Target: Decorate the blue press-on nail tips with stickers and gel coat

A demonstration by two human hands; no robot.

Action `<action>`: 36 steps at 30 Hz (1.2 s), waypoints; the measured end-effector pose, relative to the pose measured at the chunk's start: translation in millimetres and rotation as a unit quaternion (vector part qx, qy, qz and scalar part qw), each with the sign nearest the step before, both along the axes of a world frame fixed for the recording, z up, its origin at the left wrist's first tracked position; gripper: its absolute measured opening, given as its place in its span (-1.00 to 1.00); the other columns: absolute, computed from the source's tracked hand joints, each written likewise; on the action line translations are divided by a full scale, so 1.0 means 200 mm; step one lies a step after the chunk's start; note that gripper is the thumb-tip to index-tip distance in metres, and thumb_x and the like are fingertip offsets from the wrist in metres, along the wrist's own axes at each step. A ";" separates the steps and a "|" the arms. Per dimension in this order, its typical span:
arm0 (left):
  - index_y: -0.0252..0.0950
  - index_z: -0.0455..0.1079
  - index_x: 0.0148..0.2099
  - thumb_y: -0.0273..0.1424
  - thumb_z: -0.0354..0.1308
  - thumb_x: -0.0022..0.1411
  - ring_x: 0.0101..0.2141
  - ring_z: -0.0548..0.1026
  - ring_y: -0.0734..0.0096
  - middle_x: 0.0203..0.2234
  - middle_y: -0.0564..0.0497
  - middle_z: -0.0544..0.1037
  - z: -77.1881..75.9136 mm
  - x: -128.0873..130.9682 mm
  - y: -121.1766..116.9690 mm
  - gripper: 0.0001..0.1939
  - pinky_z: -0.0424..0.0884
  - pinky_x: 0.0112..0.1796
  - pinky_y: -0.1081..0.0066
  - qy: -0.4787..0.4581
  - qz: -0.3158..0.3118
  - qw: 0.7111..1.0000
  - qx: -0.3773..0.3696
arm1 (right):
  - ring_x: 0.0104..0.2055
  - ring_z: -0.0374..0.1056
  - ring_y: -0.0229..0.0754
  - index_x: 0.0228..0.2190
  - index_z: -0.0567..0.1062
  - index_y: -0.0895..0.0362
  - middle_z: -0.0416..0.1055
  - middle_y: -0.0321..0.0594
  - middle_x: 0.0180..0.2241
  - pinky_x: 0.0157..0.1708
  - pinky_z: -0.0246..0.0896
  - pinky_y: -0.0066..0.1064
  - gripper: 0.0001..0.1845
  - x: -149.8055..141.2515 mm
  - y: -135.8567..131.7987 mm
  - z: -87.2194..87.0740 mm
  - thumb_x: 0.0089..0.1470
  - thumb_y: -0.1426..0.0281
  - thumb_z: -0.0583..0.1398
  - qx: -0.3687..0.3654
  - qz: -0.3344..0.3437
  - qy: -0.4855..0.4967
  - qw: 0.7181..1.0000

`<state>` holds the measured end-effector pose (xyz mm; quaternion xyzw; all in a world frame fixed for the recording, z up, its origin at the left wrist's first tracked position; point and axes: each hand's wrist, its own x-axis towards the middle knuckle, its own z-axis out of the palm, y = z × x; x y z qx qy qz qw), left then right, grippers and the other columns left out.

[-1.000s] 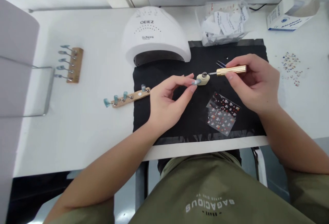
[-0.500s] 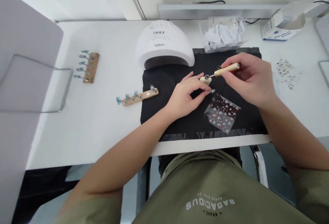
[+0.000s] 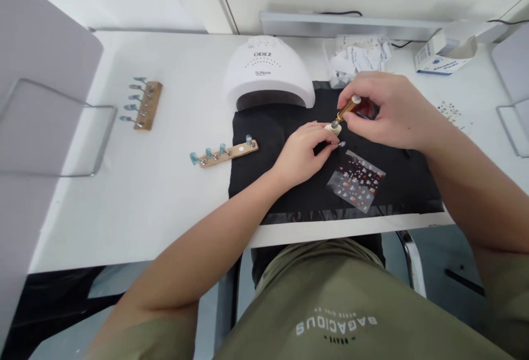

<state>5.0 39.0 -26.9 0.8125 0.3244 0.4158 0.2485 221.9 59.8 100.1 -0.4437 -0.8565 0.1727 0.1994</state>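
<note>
Below the gold cap [image 3: 349, 109] pinched by the right hand [image 3: 386, 107] sits a bottle [image 3: 331, 129]. Left hand [image 3: 305, 149] pinches a nail tip [image 3: 342, 144]; black mat [image 3: 253, 189] underneath, lamp [image 3: 269, 76] beyond.

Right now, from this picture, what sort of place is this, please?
Probably a nail-art desk, judging by a white lamp, a wooden strip bearing bluish nail tips, and a gold brush handle in the right hand at a small bottle.

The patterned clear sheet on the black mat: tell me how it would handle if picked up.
The sheet looks thin, with the black mat showing through, so it would probably flex. Lying apparently flat, it may be fiddly to lift by an edge.
</note>
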 end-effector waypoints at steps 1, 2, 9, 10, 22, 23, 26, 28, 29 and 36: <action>-0.20 0.65 -0.07 -0.56 0.35 0.48 0.11 0.75 0.17 -0.08 -0.01 0.82 0.00 0.00 0.00 -0.86 0.58 0.32 0.02 -0.002 0.000 1.000 0.000 | -0.27 0.49 -0.06 -0.25 0.62 -0.05 0.65 -0.18 -0.21 -0.21 0.40 -0.14 -0.87 0.00 0.02 0.00 0.16 0.42 0.30 -0.002 0.014 -0.014 1.000; -0.21 0.65 -0.07 -0.57 0.35 0.48 0.09 0.76 0.18 -0.08 -0.02 0.82 0.00 0.00 0.00 -0.86 0.58 0.32 0.03 -0.007 -0.002 1.000 0.003 | -0.27 0.49 -0.06 -0.25 0.63 -0.05 0.65 -0.18 -0.22 -0.21 0.38 -0.13 -0.86 0.00 0.03 0.00 0.15 0.42 0.30 -0.005 0.028 -0.024 0.999; -0.23 0.66 -0.08 -0.58 0.33 0.47 0.02 0.76 0.19 -0.07 -0.06 0.80 0.00 0.01 -0.01 -0.85 0.63 0.22 0.08 -0.010 0.014 1.000 0.001 | -0.40 0.38 -0.07 -0.51 0.58 -0.03 0.47 -0.29 -0.55 -0.29 0.19 -0.15 -0.77 -0.01 0.12 -0.03 0.16 0.25 0.40 -0.019 0.037 -0.088 0.995; -0.23 0.66 -0.08 -0.58 0.34 0.47 0.01 0.76 0.19 -0.07 -0.06 0.80 0.00 0.02 -0.01 -0.85 0.63 0.20 0.10 -0.007 0.019 1.000 -0.002 | -0.42 0.36 -0.07 -0.60 0.49 -0.02 0.37 -0.28 -0.63 -0.29 0.16 -0.14 -0.63 -0.04 0.12 -0.03 0.18 0.19 0.40 -0.013 0.021 -0.105 0.994; -0.26 0.67 -0.08 -0.64 0.32 0.46 0.04 0.78 0.19 -0.08 -0.07 0.81 0.00 0.03 -0.01 -0.81 0.64 0.23 0.13 -0.017 0.014 1.000 0.003 | -0.40 0.38 -0.07 -0.34 0.64 -0.07 0.57 -0.29 -0.44 -0.26 0.16 -0.14 -0.79 -0.06 0.09 0.08 0.05 0.24 0.54 -0.036 0.009 -0.152 0.988; -0.26 0.67 -0.09 -0.64 0.32 0.46 0.06 0.78 0.19 -0.08 -0.06 0.81 0.00 0.03 -0.01 -0.81 0.63 0.25 0.12 -0.019 0.015 1.000 0.004 | -0.38 0.40 -0.06 -0.29 0.65 -0.09 0.62 -0.30 -0.39 -0.26 0.16 -0.14 -0.86 -0.04 0.09 0.08 0.11 0.31 0.48 -0.032 0.034 -0.156 0.987; -0.26 0.68 -0.09 -0.65 0.33 0.45 0.05 0.78 0.19 -0.09 -0.06 0.81 0.00 0.03 -0.02 -0.81 0.63 0.25 0.12 -0.020 0.022 1.000 0.002 | -0.42 0.34 -0.04 -0.46 0.47 -0.06 0.48 -0.27 -0.53 -0.31 0.09 -0.12 -0.74 -0.02 0.08 0.07 0.21 0.27 0.39 0.005 0.035 -0.212 0.977; -0.26 0.68 -0.09 -0.64 0.34 0.45 0.01 0.79 0.20 -0.10 -0.07 0.81 0.00 0.03 -0.02 -0.81 0.65 0.22 0.14 -0.015 0.023 1.000 0.002 | -0.40 0.38 0.03 -0.58 0.29 -0.03 0.30 -0.23 -0.65 -0.31 0.09 -0.10 -0.48 -0.04 0.08 0.05 0.29 0.11 0.35 0.033 0.010 -0.238 0.971; -0.26 0.68 -0.09 -0.64 0.34 0.45 0.00 0.79 0.20 -0.10 -0.07 0.81 0.00 0.03 -0.02 -0.82 0.65 0.20 0.16 -0.012 0.024 1.000 0.001 | -0.37 0.42 0.07 -0.62 0.22 -0.02 0.25 -0.19 -0.67 -0.29 0.11 -0.09 -0.38 -0.06 0.08 0.03 0.32 0.03 0.32 0.041 -0.003 -0.242 0.969; -0.23 0.69 -0.09 -0.63 0.33 0.45 -0.03 0.79 0.20 -0.11 -0.04 0.82 -0.01 0.03 -0.01 -0.80 0.69 0.11 0.19 -0.002 0.035 0.999 0.002 | -0.44 0.33 -0.04 -0.71 0.25 0.01 0.19 -0.23 -0.69 -0.30 0.12 -0.13 -0.23 -0.08 0.12 0.04 0.13 -0.14 0.49 0.034 -0.066 -0.224 0.972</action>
